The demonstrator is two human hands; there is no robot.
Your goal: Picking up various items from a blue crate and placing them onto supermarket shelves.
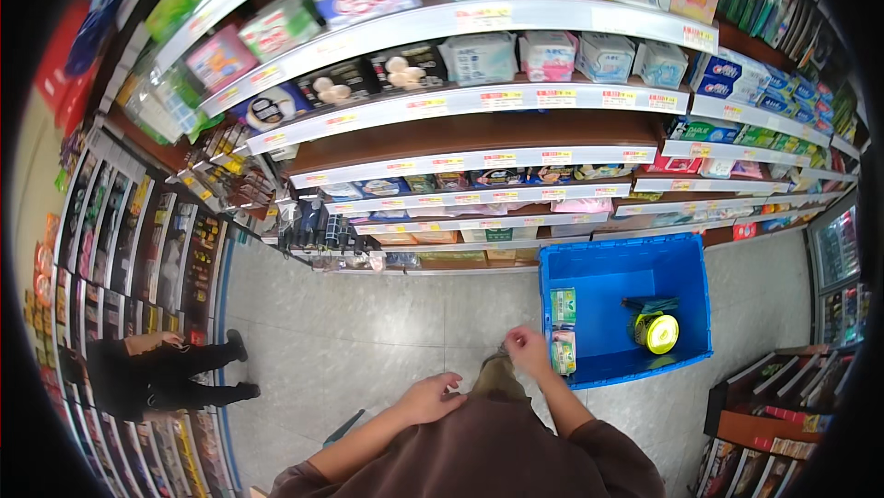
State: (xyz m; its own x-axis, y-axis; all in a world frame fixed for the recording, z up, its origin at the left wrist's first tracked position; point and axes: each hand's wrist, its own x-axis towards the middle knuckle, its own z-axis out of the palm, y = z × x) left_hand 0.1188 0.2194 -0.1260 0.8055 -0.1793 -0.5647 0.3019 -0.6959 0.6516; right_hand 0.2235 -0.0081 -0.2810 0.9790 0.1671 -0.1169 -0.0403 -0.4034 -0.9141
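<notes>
My left hand point(435, 398) rests near the front of my brown shirt, fingers loosely curled, nothing visible in it. My right hand point(527, 349) is just left of a large blue plastic crate point(623, 246) on the floor; its fingers are bent close together, and whether they hold something small is not clear. Inside the crate, green-and-white packets point(563, 306) lie along the left side. A round yellow-green container point(656, 333) sits at the crate's right, beside a dark teal item point(650, 304). Facing me are shop shelves point(476, 135) with packaged pads point(478, 58) and toothpaste boxes point(732, 77).
A person point(166, 374) in dark clothes stands at the left beside shelves of goods point(103, 222). Low shelving point(766, 422) stands at the lower right, with a glass-fronted cooler point(836, 249) beyond. Grey tiled floor point(345, 318) lies between the left shelves and the crate.
</notes>
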